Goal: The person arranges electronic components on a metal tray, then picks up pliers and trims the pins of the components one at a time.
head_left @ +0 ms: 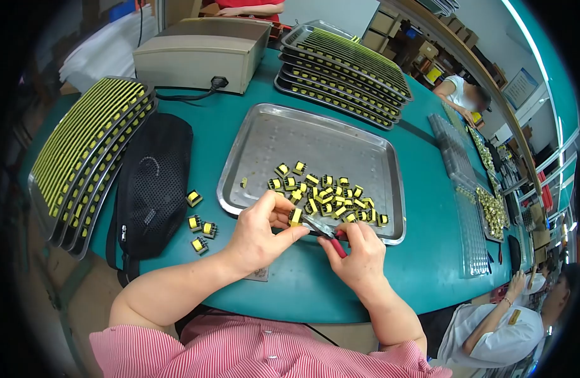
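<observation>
My left hand [260, 228] pinches a small yellow and black component [295, 217] above the near edge of a metal tray [315, 135]. Red-handled pliers [331, 236] are gripped in my right hand [358, 255], their jaws close to the held component; whether they touch it I cannot tell. Behind both hands, a loose pile of similar components [328, 195] lies in the near half of the tray. Several more components [208, 229] rest on the green table [290, 293] left of my left hand.
A black mesh bag [154, 186] lies left of the tray, beside stacked component trays [88, 151]. Behind stand a beige machine [202, 53] and another tray stack [346, 69]. Other people [491, 331] are at the right and at the back.
</observation>
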A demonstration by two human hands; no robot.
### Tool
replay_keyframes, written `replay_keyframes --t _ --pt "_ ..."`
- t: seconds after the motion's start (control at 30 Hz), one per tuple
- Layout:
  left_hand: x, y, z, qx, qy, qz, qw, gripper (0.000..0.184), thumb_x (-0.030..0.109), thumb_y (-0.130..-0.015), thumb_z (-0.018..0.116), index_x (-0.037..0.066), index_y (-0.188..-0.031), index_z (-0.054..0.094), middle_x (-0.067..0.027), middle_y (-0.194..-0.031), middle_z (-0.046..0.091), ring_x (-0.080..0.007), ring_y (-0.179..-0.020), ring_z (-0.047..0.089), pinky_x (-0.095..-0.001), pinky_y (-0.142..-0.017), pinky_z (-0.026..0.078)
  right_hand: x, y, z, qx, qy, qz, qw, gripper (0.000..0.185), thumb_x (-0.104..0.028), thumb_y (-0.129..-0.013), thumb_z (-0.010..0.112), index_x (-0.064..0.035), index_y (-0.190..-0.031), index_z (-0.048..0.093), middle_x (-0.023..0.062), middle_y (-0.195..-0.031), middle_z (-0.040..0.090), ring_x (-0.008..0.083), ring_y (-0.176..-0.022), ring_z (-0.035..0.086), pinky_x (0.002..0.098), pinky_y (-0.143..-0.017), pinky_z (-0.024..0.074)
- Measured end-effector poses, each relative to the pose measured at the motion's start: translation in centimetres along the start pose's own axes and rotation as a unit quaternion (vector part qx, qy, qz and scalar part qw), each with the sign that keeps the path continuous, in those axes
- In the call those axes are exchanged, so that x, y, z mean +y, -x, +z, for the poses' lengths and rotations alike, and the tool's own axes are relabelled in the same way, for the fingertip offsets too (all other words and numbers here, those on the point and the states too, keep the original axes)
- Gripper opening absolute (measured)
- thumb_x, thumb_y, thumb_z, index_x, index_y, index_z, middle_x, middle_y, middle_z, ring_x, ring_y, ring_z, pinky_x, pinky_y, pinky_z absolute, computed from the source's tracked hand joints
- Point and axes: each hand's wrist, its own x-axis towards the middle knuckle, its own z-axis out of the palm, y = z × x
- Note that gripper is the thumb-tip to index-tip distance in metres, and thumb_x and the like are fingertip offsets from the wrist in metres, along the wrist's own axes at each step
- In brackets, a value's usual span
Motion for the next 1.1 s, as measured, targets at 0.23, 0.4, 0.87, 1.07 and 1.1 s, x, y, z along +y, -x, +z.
replay_keyframes --t 0.23,0.4,0.87,1.07,1.1 --pt "0.49 0.26 -0.03 -0.005 -0.039 0.002 0.999 0.033 0.002 -0.077 0.071 -0.003 -0.097 0.046 -0.0121 -0.093 0.06 -0.0142 -0.084 0.063 -0.0273 -0.076 0.052 0.24 0.07 -0.12 -0.008 0.011 -0.004 1.0 0.03 -0.015 -0.063 0.08 -0.0051 -0.078 0.057 0.0057 -0.068 0.056 0.0231 -0.059 0.056 0.0339 -0.051 0.0439" --pt "0.51 -0.05 -0.07 -0.011 0.053 -0.035 0.998 0.032 0.0 -0.078 0.068 -0.004 -0.101 0.046 -0.0144 -0.099 0.058 -0.0168 -0.091 0.061 -0.0283 -0.081 0.051 0.2 -0.06 0.63 0.014 -0.011 0.006 1.0 0.029 -0.019 -0.064 0.079 -0.0061 -0.081 0.058 0.0053 -0.069 0.055 0.0224 -0.062 0.056 0.0338 -0.053 0.0452" --pt "-0.18 -0.68 -0.29 -0.051 0.253 -0.09 0.962 0.03 -0.004 -0.087 0.052 -0.007 -0.116 0.042 -0.0183 -0.115 0.054 -0.0244 -0.102 0.059 -0.0338 -0.087 0.051 0.03 -0.26 0.14 -0.004 -0.034 0.021 0.999 0.027 -0.016 -0.07 0.076 -0.003 -0.086 0.059 0.0085 -0.072 0.058 0.0214 -0.06 0.059 0.0315 -0.054 0.0473" --pt "-0.06 -0.65 -0.33 -0.049 0.247 -0.08 0.964 0.03 -0.003 -0.087 0.053 -0.007 -0.115 0.043 -0.0177 -0.114 0.055 -0.0238 -0.102 0.059 -0.0332 -0.088 0.051 0.04 -0.12 0.16 -0.009 -0.027 0.033 0.999 0.03 -0.023 -0.067 0.077 -0.0048 -0.084 0.06 0.0063 -0.072 0.057 0.0233 -0.066 0.058 0.0345 -0.055 0.0463" --pt "-0.03 -0.66 -0.35 -0.047 0.24 -0.08 0.966 0.03 -0.004 -0.087 0.054 -0.006 -0.114 0.043 -0.0172 -0.113 0.055 -0.0236 -0.102 0.059 -0.033 -0.088 0.051 0.01 -0.15 0.11 -0.007 -0.027 0.033 0.999 0.03 -0.023 -0.067 0.077 -0.0049 -0.084 0.06 0.0064 -0.072 0.057 0.0233 -0.066 0.058 0.0345 -0.055 0.0464"
